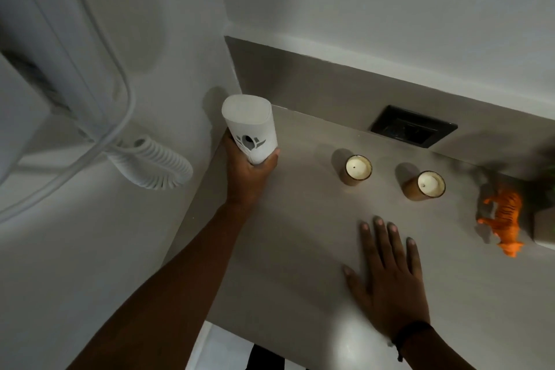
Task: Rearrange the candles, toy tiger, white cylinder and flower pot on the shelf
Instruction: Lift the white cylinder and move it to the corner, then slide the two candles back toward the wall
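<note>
Your left hand (250, 170) is wrapped around the lower part of the white cylinder (250, 128), fingers clamped on it, holding it upright at the far left end of the shelf (300, 249), close to the corner wall. Whether its base touches the shelf you cannot tell; the hand hides it. Gripping low likely keeps the tall body steady for setting down.

Your right hand (390, 273) lies flat, fingers spread, holding nothing (probably bracing you).

Two candles (357, 167) (431, 184) stand side by side mid-shelf, apart from each other. The toy tiger (501, 216) stands near the right end, just beside the flower pot (543, 225), which is cut off by the frame edge.

Writing: none readable. The cylinder carries a grey emblem, no legible letters.
</note>
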Available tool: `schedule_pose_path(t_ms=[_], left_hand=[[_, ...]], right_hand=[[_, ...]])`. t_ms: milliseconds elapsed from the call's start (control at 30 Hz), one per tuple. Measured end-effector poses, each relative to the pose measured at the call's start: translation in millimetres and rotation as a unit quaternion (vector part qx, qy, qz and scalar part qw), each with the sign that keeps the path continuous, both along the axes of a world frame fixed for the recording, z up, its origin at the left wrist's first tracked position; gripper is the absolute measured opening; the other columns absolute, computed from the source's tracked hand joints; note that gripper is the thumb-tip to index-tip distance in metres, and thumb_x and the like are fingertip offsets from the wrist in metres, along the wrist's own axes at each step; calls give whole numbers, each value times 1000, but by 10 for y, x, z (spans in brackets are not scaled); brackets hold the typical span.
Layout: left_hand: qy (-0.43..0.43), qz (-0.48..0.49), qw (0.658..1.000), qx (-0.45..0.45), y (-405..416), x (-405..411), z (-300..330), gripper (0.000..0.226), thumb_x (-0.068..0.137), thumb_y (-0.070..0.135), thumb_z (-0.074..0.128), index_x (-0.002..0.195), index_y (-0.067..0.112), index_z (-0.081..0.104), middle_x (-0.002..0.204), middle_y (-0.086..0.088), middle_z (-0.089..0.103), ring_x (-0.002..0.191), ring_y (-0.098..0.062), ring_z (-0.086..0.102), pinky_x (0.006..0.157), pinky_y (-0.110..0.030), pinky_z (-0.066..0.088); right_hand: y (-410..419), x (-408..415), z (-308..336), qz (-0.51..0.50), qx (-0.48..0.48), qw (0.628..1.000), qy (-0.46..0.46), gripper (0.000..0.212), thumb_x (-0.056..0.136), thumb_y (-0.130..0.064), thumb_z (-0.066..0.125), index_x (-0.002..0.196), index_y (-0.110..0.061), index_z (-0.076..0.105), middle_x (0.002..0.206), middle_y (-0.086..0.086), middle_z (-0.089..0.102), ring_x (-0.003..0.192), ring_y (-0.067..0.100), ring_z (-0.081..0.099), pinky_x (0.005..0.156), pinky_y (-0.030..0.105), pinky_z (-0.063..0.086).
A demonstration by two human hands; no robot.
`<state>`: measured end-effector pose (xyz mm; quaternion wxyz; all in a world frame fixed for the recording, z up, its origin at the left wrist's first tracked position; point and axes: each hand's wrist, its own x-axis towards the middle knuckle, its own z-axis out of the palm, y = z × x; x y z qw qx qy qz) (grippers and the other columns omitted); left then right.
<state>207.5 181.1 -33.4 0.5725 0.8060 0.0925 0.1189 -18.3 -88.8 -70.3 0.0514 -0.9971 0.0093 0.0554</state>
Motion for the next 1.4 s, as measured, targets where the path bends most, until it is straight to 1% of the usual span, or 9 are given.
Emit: schedule_pose_path(t_ms=[133, 300, 600, 900, 967, 1033, 1100, 1233, 1400], left_hand=[[23, 19, 1000, -7, -9, -73, -54, 87, 75, 25, 97, 147, 15, 50, 141, -3, 66, 130, -15, 66, 110, -28, 53], [50, 124, 990, 45, -148, -156, -126, 76, 67, 37, 98, 132, 13, 67, 128, -8, 76, 118, -29, 73, 102, -51, 59], [51, 126, 987, 83, -61, 415, -70, 72, 71, 45, 97, 130, 12, 73, 123, -5, 79, 111, -26, 75, 93, -45, 62], [26, 124, 986, 108, -63, 535, -74, 79, 72, 39, 99, 138, 7, 69, 134, -10, 75, 122, -28, 71, 104, -46, 59], [41, 120, 986, 109, -80, 414, -78, 90, 73, 38, 99, 147, 4, 62, 146, -14, 69, 135, -30, 65, 117, -39, 50], [60, 126, 984, 115, -152, 104, -110, 101, 78, 42, 97, 158, 2, 52, 160, -20, 57, 149, -34, 54, 125, -21, 33], [64, 110, 985, 116, -290, -345, -133, 100, 83, 52, 88, 161, 5, 48, 162, -19, 54, 151, -34, 52, 124, -18, 30], [41, -77, 983, 161, -724, -960, -144, 91, 84, 59, 79, 159, 15, 53, 159, -7, 57, 149, -27, 52, 125, -43, 43], [49, -82, 960, 261, -1409, -783, -120, 86, 78, 57, 89, 144, 6, 66, 165, -19, 52, 158, -35, 44, 134, -57, 23]], right_hand=[[21, 6, 37, -4, 2, 1000, 2, 89, 102, -75, 25, 174, -24, 11, 184, 4, 6, 170, 29, 7, 136, 57, 12], [22, 4, 20, -10, 6, 1000, -6, 89, 102, -76, 26, 174, -24, 15, 184, 3, 8, 170, 29, 10, 135, 58, 16], [12, -5, -101, -8, 4, 999, -41, 91, 98, -77, 32, 172, -25, 24, 183, 5, 14, 169, 30, 12, 135, 57, 11], [-3, -2, -139, -10, 19, 997, -67, 93, 96, -78, 37, 172, -25, 25, 182, 5, 18, 169, 30, 15, 135, 57, 13], [-2, 1, -145, -4, 29, 997, -67, 94, 97, -77, 38, 172, -23, 23, 182, 5, 16, 169, 29, 15, 136, 56, 12], [-22, -3, -129, -19, 63, 995, -71, 94, 99, -75, 40, 172, -19, 23, 181, 5, 21, 168, 28, 19, 135, 54, 18], [-63, 19, -96, -95, 139, 982, -88, 90, 98, -69, 50, 169, -18, 31, 174, 6, 35, 163, 29, 32, 131, 51, 30], [-153, 169, 47, -327, 240, 899, -166, 78, 93, -62, 65, 158, -25, 43, 153, 5, 53, 143, 27, 48, 121, 42, 36], [-377, 719, 137, -423, 322, 820, -213, 86, 85, -61, 78, 154, -18, 51, 150, 9, 61, 140, 30, 53, 120, 52, 39]])
